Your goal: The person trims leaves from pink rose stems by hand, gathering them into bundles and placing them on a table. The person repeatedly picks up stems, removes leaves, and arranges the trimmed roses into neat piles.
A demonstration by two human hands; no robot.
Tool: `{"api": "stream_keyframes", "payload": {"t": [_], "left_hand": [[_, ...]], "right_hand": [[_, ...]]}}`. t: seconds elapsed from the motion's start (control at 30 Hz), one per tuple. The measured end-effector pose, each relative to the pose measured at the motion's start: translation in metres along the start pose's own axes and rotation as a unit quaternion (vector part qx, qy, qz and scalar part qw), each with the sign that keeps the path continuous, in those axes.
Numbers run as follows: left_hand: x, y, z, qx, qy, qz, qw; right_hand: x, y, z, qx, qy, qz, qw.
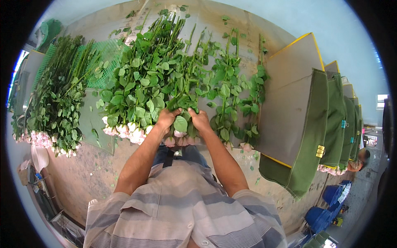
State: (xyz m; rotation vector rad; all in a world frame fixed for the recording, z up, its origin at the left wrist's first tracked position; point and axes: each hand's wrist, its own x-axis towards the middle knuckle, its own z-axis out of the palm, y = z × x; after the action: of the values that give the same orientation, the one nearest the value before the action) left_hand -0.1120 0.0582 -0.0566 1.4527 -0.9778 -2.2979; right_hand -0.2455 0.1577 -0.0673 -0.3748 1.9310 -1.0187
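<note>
Both my hands are at the middle bunch of pale pink roses (182, 141), just above the blooms. My left hand (169, 118) grips the leafy stems from one side, its thumb on top of the leaves. On the other side my right hand (199, 119) holds the same foliage, thumb pointing inward. Leaves hide most fingers of both hands. A thick pile of roses (136, 134) lies to the left of my hands, blooms toward me and cut stems (169, 29) pointing away. Thinner rows of rose stems (225, 90) lie to the right.
Farther left, more roses (42, 139) lie by green mesh (99, 59). A grey panel (288, 102) with yellow edging and green cloth (310, 133) stands upright at right, similar ones behind it. Blue tubs (318, 218) and a partly hidden person (356, 164) are at far right.
</note>
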Motion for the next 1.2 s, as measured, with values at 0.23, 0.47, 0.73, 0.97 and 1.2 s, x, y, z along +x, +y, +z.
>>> {"api": "stream_keyframes", "payload": {"t": [0.23,0.47,0.73,0.97,1.2], "left_hand": [[-0.005,-0.005,0.004,0.006,0.017,0.044,0.999],[-0.008,0.019,-0.002,-0.001,-0.031,-0.056,0.998],[0.005,0.011,-0.010,0.057,0.007,-0.041,0.998],[0.015,-0.004,-0.004,0.029,0.071,-0.005,0.997],[0.033,-0.024,-0.017,0.005,0.033,0.010,0.999]], "right_hand": [[-0.005,0.010,-0.007,0.084,-0.104,-0.040,0.990],[0.004,0.007,-0.002,0.101,-0.130,-0.004,0.986],[0.005,0.023,-0.018,0.180,-0.027,0.058,0.982],[-0.003,0.027,-0.001,0.024,0.018,0.030,0.999],[-0.027,0.005,-0.018,0.018,0.036,-0.018,0.999]]}}
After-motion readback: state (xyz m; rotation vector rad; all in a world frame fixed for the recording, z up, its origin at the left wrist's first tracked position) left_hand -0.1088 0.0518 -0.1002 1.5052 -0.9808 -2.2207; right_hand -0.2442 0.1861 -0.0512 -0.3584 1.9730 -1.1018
